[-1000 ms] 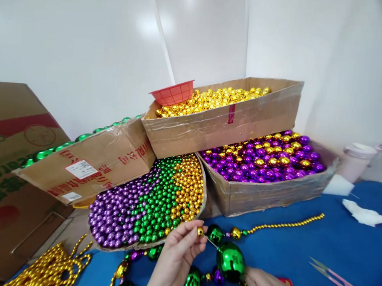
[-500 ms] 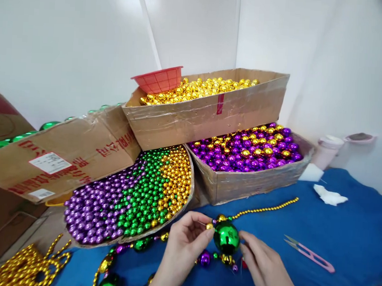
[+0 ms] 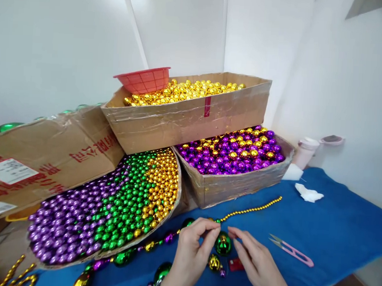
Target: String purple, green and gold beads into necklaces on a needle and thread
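Note:
My left hand (image 3: 193, 252) is closed in a pinch, thumb against fingertips, just beside a large shiny green bead (image 3: 223, 243). On the other side of that bead, my right hand (image 3: 256, 256) also has its fingertips pressed together. Whatever lies in either pinch is too small to make out. Below the green bead are a gold bead (image 3: 214, 262) and a small purple bead (image 3: 223, 273). A red object (image 3: 236, 265) is partly covered by my right hand. A strand of small gold beads (image 3: 252, 209) stretches away to the right behind my hands.
Pink-handled thread snips (image 3: 293, 251) lie right on the blue cloth (image 3: 340, 227). Behind stand cardboard boxes of gold (image 3: 185, 127) and purple beads (image 3: 240, 184), with a red basket (image 3: 144, 80) on top. A tray of mixed beads (image 3: 110, 215) is at left; crumpled tissue (image 3: 308, 193) lies at right.
The view has shifted right. My fingers have come off the large green bead, which now sits lower between my hands, and both hands' fingertips have drawn closer together above it.

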A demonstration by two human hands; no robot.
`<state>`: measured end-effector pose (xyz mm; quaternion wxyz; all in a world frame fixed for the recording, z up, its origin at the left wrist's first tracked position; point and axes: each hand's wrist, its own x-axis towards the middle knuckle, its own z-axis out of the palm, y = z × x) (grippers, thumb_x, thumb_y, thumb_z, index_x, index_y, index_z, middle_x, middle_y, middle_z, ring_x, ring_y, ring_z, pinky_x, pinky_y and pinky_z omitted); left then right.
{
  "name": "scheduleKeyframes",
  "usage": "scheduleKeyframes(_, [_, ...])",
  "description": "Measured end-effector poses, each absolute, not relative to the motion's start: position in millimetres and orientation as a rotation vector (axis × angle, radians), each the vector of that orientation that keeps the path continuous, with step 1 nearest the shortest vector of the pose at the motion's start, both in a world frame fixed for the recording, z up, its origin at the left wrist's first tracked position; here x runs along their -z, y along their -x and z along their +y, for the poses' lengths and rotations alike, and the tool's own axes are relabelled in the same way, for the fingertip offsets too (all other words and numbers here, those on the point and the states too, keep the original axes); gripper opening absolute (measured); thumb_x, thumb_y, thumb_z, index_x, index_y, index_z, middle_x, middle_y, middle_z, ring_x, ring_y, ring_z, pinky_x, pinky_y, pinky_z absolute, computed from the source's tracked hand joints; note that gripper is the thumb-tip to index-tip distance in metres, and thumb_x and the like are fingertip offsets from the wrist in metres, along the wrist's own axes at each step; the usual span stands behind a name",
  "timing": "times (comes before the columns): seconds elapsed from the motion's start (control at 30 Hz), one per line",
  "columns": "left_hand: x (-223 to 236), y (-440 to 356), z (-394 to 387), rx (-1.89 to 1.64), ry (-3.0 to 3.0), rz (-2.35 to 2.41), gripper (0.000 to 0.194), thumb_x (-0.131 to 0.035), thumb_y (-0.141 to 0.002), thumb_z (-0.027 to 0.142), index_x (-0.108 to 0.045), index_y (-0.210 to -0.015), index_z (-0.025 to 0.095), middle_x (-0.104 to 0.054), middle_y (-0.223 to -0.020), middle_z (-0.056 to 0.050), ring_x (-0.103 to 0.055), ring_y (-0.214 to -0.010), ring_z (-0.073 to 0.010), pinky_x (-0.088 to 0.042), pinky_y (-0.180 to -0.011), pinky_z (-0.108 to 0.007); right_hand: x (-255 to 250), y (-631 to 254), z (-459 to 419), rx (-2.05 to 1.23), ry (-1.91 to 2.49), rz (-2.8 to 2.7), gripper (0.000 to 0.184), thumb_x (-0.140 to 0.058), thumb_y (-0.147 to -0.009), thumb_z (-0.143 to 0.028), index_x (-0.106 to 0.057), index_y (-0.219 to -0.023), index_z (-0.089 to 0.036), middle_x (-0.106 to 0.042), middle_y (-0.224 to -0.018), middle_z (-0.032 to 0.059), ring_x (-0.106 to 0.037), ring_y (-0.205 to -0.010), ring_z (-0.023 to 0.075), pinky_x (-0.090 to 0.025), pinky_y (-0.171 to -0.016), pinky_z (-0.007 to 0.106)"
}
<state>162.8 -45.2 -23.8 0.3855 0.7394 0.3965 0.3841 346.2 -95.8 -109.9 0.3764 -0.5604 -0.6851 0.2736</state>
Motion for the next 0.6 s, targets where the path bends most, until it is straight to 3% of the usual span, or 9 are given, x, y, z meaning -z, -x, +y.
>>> scheduleKeyframes(0.1, [10,-170,-42,-1.000,-1.858,0.973,0.013,-0.057,-0.088,0.025,-0.069,-0.090,0.021,-0.071,-0.085,-0.003,-0.066,-0.080,-0.0166,-0.050,-0.073,-0.025,94,-338,-89,-0.743,1.324,-1.748,0.030,-0.038,-0.097,-0.028,-0.050,-0.125,-0.029,-0.062,-0.116,0.0038,-0.058,-0.108,0.0152,-0.044,-0.092,0.026])
scheduleKeyframes(0.2, [10,-175,-43,-1.018,-1.765,0.994,0.014,-0.057,-0.088,0.028,-0.068,-0.088,0.020,-0.071,-0.083,-0.003,-0.066,-0.077,-0.0171,-0.052,-0.071,-0.025,94,-335,-84,-0.795,1.302,-1.723,0.025,-0.037,-0.097,-0.030,-0.061,-0.102,-0.025,-0.066,-0.094,0.0020,-0.062,-0.085,0.0144,-0.046,-0.078,0.024])
scheduleKeyframes(0.27, [21,-176,-46,-1.023,-1.725,1.035,0.017,-0.053,-0.090,0.029,-0.066,-0.096,0.020,-0.071,-0.089,-0.005,-0.066,-0.081,-0.0179,-0.053,-0.073,-0.027,99,-338,-82,-0.818,1.324,-1.684,0.028,-0.036,-0.097,-0.034,-0.062,-0.092,-0.023,-0.064,-0.082,0.0007,-0.060,-0.074,0.0137,-0.045,-0.070,0.024])
scheduleKeyframes(0.37, [52,-177,-55,-0.881,-1.933,1.074,0.034,-0.052,-0.088,0.026,-0.055,-0.122,0.020,-0.066,-0.112,-0.010,-0.062,-0.099,-0.0221,-0.051,-0.086,-0.035,104,-347,-82,-0.856,1.381,-1.572,0.030,-0.035,-0.097,-0.038,-0.060,-0.103,-0.023,-0.061,-0.073,-0.0015,-0.058,-0.063,0.0119,-0.043,-0.061,0.022])
scheduleKeyframes(0.47, [89,-178,-64,-0.481,-2.371,1.096,0.065,-0.067,-0.074,0.025,-0.044,-0.134,0.018,-0.058,-0.128,-0.015,-0.055,-0.111,-0.0316,-0.047,-0.094,-0.046,103,-357,-82,-0.882,1.423,-1.462,0.033,-0.037,-0.096,-0.042,-0.059,-0.112,-0.023,-0.056,-0.063,-0.0042,-0.053,-0.054,0.0110,-0.041,-0.054,0.021])
scheduleKeyframes(0.53, [108,-178,-66,-0.224,-2.575,1.182,0.070,-0.069,-0.072,0.023,-0.042,-0.137,0.017,-0.061,-0.123,-0.015,-0.058,-0.106,-0.0335,-0.049,-0.091,-0.048,101,-366,-80,-0.869,1.443,-1.370,0.034,-0.040,-0.095,-0.044,-0.059,-0.112,-0.023,-0.051,-0.058,-0.0052,-0.050,-0.052,0.0113,-0.039,-0.052,0.021])
scheduleKeyframes(0.6, [119,-175,-66,-0.079,-2.667,1.264,0.060,-0.062,-0.077,0.018,-0.045,-0.134,0.017,-0.067,-0.111,-0.012,-0.062,-0.096,-0.0312,-0.052,-0.084,-0.046,100,-378,-75,-0.818,1.459,-1.237,0.036,-0.043,-0.093,-0.047,-0.059,-0.113,-0.022,-0.047,-0.058,-0.0053,-0.046,-0.052,0.0113,-0.037,-0.049,0.021])
